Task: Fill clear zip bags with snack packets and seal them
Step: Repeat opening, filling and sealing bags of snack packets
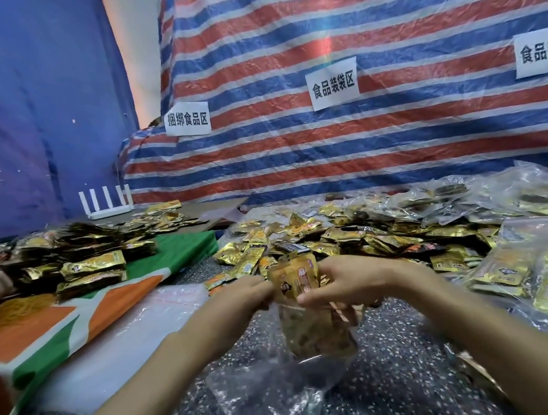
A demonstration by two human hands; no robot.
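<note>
Since the clear zip bag (254,394) looks thin, limp and slippery, we judge the stiffer stack the better hold: left hand (242,295) and right hand (348,286) pinch the light snack packets (295,282), half sunk into the bag above the table (405,363).

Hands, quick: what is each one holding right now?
Left hand: pinches the left edge of the snack packets at the mouth of the clear zip bag.
Right hand: grips the same snack packets, thumb across the front.

Left hand (243,292), right hand (342,285), close together, fingers curled
</note>
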